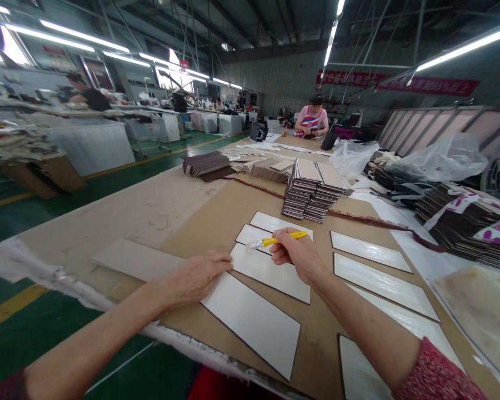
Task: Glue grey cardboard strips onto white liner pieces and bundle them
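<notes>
The right hand [294,253] is gripping a yellow-handled brush [270,241], its fingers closing around the handle and its bristles pointing left, lying in view over the second and third white panels of the left column. The left hand [202,276] is resting palm down beside the left end of the third panel [270,273], its fingers lying close together; whether they are pinching anything cannot be told from this angle. The nearest panel [254,325] of that column is lying aslant, showing a dull surface. A long beige strip [137,258] is extending to the left of the left hand. To the right of the brush, a second column of panels [385,284] is lying in a row on the brown sheet [210,219], their faces reflecting the overhead light; the right forearm is partly covering the nearer ones. Farther along the worktop [150,216], a stack of panels [312,191] is standing with dark edges showing, and a dark stack [206,164] is sitting to its left. At the right, a tied bundle [462,222] is resting near clear plastic [441,158]. Beyond, a co-worker [312,119] is bending over the far end.
</notes>
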### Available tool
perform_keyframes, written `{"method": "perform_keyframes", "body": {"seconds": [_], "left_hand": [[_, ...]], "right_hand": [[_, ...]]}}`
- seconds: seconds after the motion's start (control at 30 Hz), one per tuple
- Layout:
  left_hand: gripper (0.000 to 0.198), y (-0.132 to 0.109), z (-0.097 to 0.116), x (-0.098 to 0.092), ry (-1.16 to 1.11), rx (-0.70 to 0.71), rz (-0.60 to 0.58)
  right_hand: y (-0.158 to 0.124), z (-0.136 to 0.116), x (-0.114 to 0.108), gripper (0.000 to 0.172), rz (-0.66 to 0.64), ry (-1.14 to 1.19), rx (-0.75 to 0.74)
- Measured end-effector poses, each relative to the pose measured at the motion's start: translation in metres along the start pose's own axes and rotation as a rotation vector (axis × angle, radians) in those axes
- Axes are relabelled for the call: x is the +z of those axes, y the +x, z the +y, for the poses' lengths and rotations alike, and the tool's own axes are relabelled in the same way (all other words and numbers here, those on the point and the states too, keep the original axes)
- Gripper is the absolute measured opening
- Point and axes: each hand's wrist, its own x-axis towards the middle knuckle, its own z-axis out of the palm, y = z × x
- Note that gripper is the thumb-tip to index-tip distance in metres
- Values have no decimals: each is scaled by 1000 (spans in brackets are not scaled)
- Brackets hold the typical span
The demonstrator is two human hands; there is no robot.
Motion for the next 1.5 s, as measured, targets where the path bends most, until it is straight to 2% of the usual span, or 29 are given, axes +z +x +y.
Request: {"method": "perform_keyframes", "body": {"seconds": [0.17, 0.3, 0.5, 0.67, 0.93, 1.13, 1.37, 1.5], "left_hand": [[41, -9, 5, 26, 40, -27, 31], [36, -12, 6, 31, 22, -58, 106], [34, -15, 5, 37, 28, -70, 128], [34, -15, 7, 36, 43, -78, 136], [36, -17, 7, 39, 51, -96, 126], [38, -18, 5, 42, 69, -103, 117], [37, -19, 4, 42, 75, -93, 125], [35, -19, 4, 41, 62, -72, 141]], "right_hand": [[12, 12, 20, 12, -21, -32, 8], [19, 18, 27, 13, -31, -87, 30], [24, 23, 23, 12, -42, -207, 55], [19, 20, 1, 13, -19, -309, 65], [-13, 4, -50, 18, 56, -412, 113], [-33, 6, -83, 16, 104, -417, 149], [-47, 5, -109, 16, 129, -458, 153], [-50, -6, -107, 18, 125, -480, 106]]}}
